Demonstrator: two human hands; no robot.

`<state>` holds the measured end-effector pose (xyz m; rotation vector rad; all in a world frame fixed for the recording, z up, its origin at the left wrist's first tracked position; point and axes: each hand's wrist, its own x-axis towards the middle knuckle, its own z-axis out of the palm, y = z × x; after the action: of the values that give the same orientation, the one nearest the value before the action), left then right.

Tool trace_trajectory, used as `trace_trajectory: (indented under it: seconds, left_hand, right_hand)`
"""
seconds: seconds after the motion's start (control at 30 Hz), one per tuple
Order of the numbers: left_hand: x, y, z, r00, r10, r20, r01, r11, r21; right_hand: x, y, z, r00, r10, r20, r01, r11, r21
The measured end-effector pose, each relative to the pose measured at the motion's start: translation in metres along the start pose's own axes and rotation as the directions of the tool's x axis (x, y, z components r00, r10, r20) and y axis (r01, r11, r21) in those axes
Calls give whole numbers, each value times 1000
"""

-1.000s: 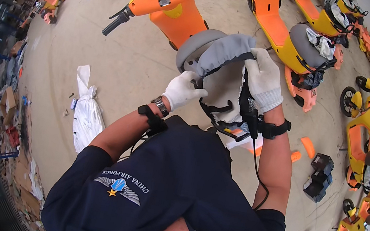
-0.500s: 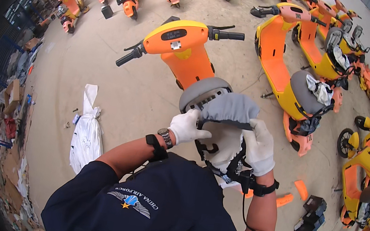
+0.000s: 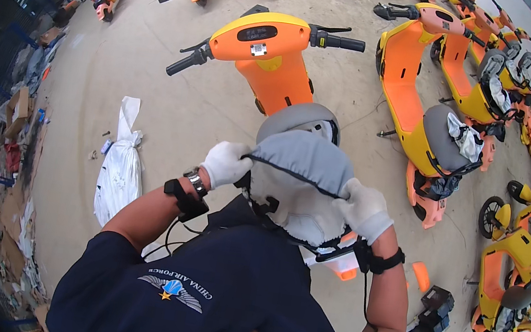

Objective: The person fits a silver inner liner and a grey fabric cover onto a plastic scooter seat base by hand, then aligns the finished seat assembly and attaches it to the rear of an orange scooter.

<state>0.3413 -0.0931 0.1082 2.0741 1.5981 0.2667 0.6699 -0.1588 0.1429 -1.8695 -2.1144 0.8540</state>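
Note:
Between my gloved hands a grey seat cover with a dark gathered hem is stretched wide over the rear of a scooter seat. My left hand is closed on the hem's left end. At the right end, my right hand pinches the same hem. Below the hem shows a pale, wrinkled fabric surface with dark edges; I cannot tell what it belongs to. The orange and yellow scooter stands in front of me, handlebars facing far. The grey front of its seat sticks out beyond the cover.
Another orange and yellow scooter stands to the right, with white cloth on its seat. More scooters line the far side and right edge. On the floor lie a white sack, black boxes and orange pieces.
My left hand has moved left, pulling the hem out wider. The cover now spreads across the rear of the seat. The right hand has shifted slightly lower.

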Motion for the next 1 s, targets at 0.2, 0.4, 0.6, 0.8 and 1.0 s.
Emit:
trace_trajectory:
  seconds: [0.2,0.4,0.6,0.8,1.0]
  left_hand:
    - [75,29,-141,900,147,-410,-239,954,-183]
    - [73,39,-184,686,278,-673,-517,836,-182]
    - [75,-68,-17,652,636,-412,-570,770,287]
    - [72,-96,84,906,399,-144,-387,916,106]
    - [57,-99,86,970,142,195,-137,990,-41]
  right_hand:
    - [106,-51,-114,918,-302,-258,273,951,-142]
    - [140,-103,-156,733,-411,-542,452,890,-63]
    - [175,-22,-33,811,-389,-437,302,918,-257]
    - [183,46,61,981,70,-183,-111,968,-226]
    - [183,26,46,987,140,-80,-156,951,-266]
